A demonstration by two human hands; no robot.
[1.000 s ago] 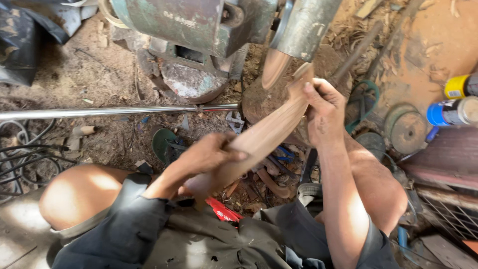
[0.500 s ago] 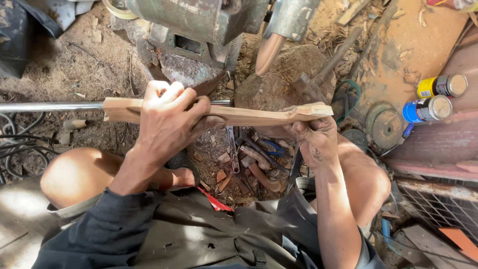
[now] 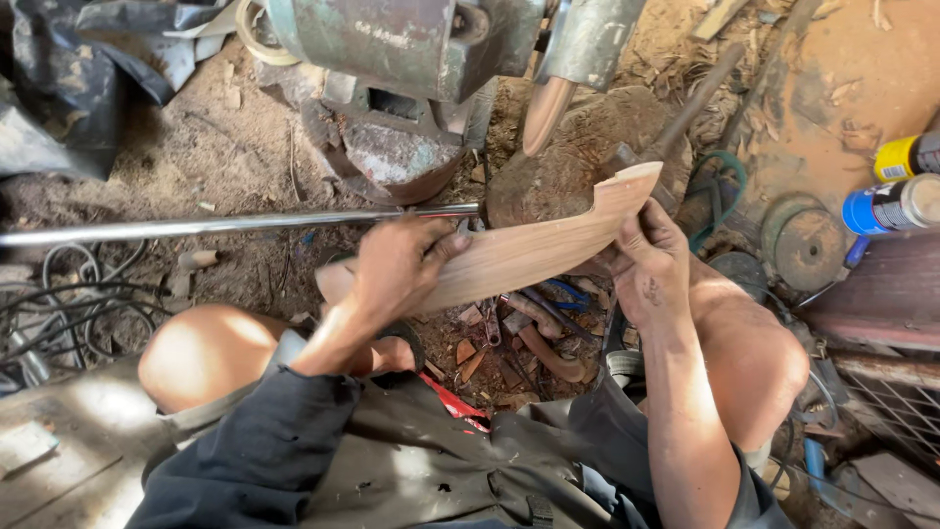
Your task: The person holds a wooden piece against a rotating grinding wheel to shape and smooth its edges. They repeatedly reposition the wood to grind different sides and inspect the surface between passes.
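1. Your left hand (image 3: 397, 269) is wrapped round the lower, narrow end of the curved wooden piece (image 3: 529, 250), thumb over the top face; your right hand (image 3: 648, 263) is closed on the upper end, just under the flared tip.
2. The wooden piece hangs in the air between your knees, slanting up to the right, its tip near the stump (image 3: 578, 157) and below the grinder's cone (image 3: 544, 116); it touches neither, as far as you can see.
3. Progress, by judgement: the outline is already cut and the faces look smooth and pale; the edges look plain and square, so fine shaping and finishing appear to remain.
4. Edges: the steel rod (image 3: 225, 227) runs across just behind your left knuckles; the green machine (image 3: 411, 49) stands close above it.
5. Room: scrap tools (image 3: 539, 338) litter the ground under the piece; spray cans (image 3: 896, 186) lie well apart on the right; cables (image 3: 59, 313) coil at the left; the freest space is straight above your lap.
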